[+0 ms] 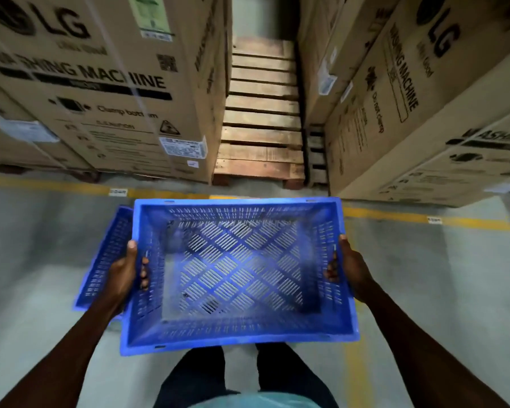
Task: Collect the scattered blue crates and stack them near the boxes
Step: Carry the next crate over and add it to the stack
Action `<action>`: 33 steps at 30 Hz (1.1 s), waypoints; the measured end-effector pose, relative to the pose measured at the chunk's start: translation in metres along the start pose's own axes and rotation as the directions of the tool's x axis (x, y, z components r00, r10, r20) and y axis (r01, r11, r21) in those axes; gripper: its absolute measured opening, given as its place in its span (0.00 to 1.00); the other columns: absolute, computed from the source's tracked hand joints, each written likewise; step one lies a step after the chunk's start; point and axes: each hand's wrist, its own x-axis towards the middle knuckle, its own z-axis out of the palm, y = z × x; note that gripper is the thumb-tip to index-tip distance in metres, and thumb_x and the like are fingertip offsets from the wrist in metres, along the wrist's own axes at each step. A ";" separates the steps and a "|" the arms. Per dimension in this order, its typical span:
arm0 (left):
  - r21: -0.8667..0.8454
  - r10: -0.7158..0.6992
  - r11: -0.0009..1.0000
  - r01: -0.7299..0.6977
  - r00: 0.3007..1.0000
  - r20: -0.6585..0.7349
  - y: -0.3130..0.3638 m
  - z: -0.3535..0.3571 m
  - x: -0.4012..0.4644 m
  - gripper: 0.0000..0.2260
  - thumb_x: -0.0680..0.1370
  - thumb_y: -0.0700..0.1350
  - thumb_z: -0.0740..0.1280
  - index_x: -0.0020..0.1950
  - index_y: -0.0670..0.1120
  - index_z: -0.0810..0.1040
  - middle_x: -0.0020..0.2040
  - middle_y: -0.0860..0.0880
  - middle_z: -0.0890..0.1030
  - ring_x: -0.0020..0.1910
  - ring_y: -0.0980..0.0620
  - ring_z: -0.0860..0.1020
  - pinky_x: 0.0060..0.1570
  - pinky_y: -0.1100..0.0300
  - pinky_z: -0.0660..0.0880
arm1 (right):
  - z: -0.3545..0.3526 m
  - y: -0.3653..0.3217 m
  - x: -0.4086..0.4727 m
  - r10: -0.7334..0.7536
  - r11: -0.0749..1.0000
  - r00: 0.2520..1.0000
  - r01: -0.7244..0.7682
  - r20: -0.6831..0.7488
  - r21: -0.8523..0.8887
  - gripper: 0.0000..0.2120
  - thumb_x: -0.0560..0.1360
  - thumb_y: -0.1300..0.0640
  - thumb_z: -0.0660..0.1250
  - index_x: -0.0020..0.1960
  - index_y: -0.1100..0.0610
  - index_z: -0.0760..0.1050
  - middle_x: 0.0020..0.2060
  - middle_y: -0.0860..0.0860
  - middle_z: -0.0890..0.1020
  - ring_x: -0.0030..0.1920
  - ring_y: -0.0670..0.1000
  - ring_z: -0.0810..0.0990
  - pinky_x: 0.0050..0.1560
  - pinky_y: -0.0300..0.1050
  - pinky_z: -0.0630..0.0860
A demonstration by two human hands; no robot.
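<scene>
I hold an empty blue slatted crate [236, 272] level in front of me, above the floor. My left hand [127, 272] grips its left rim, thumb on top and fingers inside the wall. My right hand [346, 266] grips the right rim the same way. A second blue crate [103, 260] shows below and to the left, mostly hidden by the held crate and my left arm; whether it rests on the floor or hangs from the held one I cannot tell. Tall cardboard washing machine boxes [106, 92] rise just ahead.
More cardboard boxes [424, 113] stand at the right. A bare wooden pallet [261, 128] fills the gap between the two box stacks. A yellow floor line [395, 214] runs across the grey concrete in front of them. My legs show below the crate.
</scene>
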 end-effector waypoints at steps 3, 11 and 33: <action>-0.080 -0.033 0.996 0.028 0.998 -0.060 -0.010 -0.012 -0.042 0.28 0.77 0.68 0.57 0.41 0.42 0.74 0.26 0.43 0.74 0.19 0.49 0.71 0.20 0.64 0.69 | -0.002 -0.015 -0.016 -0.075 0.993 0.997 0.075 0.003 -0.091 0.32 0.75 0.27 0.57 0.36 0.56 0.70 0.24 0.54 0.72 0.23 0.53 0.68 0.27 0.42 0.66; -0.195 0.004 0.977 -0.085 0.924 -0.383 -0.049 -0.028 -0.162 0.28 0.79 0.68 0.55 0.41 0.43 0.74 0.27 0.44 0.72 0.19 0.52 0.66 0.20 0.64 0.64 | 0.016 -0.057 -0.037 -0.213 0.954 0.951 0.252 0.225 -0.160 0.41 0.54 0.14 0.60 0.36 0.54 0.71 0.22 0.48 0.68 0.20 0.48 0.62 0.25 0.39 0.60; -0.685 -0.404 0.691 -0.230 0.664 -0.630 -0.333 -0.237 -0.556 0.27 0.75 0.70 0.61 0.43 0.45 0.74 0.27 0.50 0.64 0.19 0.53 0.61 0.20 0.65 0.61 | 0.300 0.030 -0.334 0.186 0.699 0.413 0.582 0.892 -0.415 0.27 0.77 0.29 0.56 0.41 0.54 0.71 0.23 0.48 0.64 0.18 0.47 0.61 0.18 0.36 0.60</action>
